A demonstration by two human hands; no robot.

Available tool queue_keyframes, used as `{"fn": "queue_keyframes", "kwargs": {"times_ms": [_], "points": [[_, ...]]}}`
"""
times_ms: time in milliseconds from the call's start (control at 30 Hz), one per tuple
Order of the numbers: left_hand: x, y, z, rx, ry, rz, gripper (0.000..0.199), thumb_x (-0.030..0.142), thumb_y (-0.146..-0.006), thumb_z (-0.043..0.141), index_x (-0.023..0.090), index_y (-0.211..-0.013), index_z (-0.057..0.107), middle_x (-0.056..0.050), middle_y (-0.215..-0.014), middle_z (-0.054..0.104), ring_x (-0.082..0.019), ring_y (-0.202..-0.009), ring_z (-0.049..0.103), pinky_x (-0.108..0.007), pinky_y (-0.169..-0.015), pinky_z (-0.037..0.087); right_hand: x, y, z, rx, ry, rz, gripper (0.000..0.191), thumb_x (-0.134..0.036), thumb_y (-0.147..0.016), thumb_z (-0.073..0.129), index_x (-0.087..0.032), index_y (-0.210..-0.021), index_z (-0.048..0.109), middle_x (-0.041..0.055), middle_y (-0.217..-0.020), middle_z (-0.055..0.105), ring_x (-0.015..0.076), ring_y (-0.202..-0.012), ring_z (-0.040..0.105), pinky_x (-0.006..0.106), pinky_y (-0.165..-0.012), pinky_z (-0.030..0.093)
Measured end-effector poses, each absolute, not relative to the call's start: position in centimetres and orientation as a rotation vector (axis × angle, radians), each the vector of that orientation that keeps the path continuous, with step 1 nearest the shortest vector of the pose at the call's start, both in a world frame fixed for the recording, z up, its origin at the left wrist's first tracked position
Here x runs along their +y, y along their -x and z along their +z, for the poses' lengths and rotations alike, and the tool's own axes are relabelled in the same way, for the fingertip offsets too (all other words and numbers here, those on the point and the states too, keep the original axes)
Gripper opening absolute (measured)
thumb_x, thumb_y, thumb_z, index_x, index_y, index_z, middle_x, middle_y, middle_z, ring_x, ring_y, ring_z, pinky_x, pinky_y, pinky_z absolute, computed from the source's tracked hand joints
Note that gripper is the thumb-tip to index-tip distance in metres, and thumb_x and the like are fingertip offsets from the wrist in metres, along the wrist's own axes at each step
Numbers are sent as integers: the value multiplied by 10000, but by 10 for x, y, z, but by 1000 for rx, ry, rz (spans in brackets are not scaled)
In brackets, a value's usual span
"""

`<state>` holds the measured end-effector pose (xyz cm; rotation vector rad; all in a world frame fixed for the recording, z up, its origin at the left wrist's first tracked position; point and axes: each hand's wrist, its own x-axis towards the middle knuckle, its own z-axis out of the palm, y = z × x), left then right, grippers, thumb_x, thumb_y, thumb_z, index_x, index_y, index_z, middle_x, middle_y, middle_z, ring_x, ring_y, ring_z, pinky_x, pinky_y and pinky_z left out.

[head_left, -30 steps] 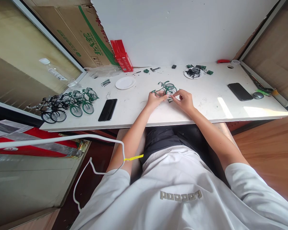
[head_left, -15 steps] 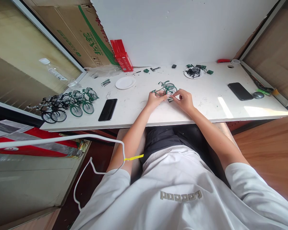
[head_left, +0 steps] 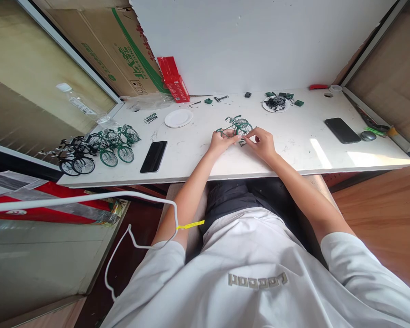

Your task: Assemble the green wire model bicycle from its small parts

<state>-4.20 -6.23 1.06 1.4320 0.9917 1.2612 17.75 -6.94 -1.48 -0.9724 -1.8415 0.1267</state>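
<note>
Holding a spindly green bicycle (head_left: 239,124); wheels (head_left: 246,129) round, spoked.

Operator attire: white short-sleeved shirt (head_left: 225,241), dark lower garment (head_left: 227,200).
From where I stand, the shirt hangs loose and creased, with blocky grey-beige lettering (head_left: 258,279) across its front; left sleeve (head_left: 172,255) and right sleeve (head_left: 341,253) end well short of the wrists; dark fabric shows between shirt hem and the near edge of the tabletop (head_left: 300,150).

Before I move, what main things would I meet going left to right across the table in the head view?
Black bikes → green bikes → phone → plate → left hand → held bike → right hand → parts plate → second phone → round grey thing.
</note>
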Motion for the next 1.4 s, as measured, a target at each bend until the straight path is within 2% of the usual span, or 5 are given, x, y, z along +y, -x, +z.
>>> {"fn": "queue_keyframes", "kwargs": {"times_ms": [200, 467, 767, 1033, 1400], "points": [[-64, 41, 13, 971, -1422, 1266, 508, 517, -651, 1092, 142, -921, 880, -108, -918, 866, -141, -635, 659, -294, -635, 547, -68, -178, -15, -1830, 972, 140, 535, -748, -1102, 607, -258, -919, 721, 77, -939, 802, 193, -663, 584, 379, -677, 473], [-57, 44, 5, 968, -1387, 1226, 572, 598, -649, 1081, 150, -938, 874, -73, -797, 800, -136, -628, 643, -271, -555, 417, -70, -178, -15, -1845, 987, 80, 494, -685, -1128, 593, -259, -900, 699, 74, -915, 780, 200, -686, 592, 375, -674, 459], [-59, 44, 6, 935, -1394, 1245, 544, 613, -684, 1056, 165, -942, 884, -76, -851, 820, -137, -657, 640, -284, -595, 448, -74, -176, -9, -1820, 960, 138, 570, -775, -1099, 583, -258, -901, 716, 83, -934, 793, 191, -659, 576, 384, -674, 484], [-58, 43, 6, 937, -1376, 1260, 587, 638, -641, 1069, 165, -934, 880, -89, -899, 846, -131, -659, 641, -281, -605, 460, -77, -174, -5, -1792, 950, 139, 605, -808, -1085, 573, -252, -889, 711, 81, -904, 792, 176, -617, 537, 383, -660, 475], [-59, 44, 7, 937, -1381, 1245, 574, 621, -650, 1073, 171, -948, 877, -86, -883, 836, -138, -666, 648, -280, -604, 465, -76, -176, -7, -1813, 1022, 174, 604, -816, -1082, 566, -259, -901, 714, 89, -960, 801, 197, -664, 572, 399, -700, 505]]}}
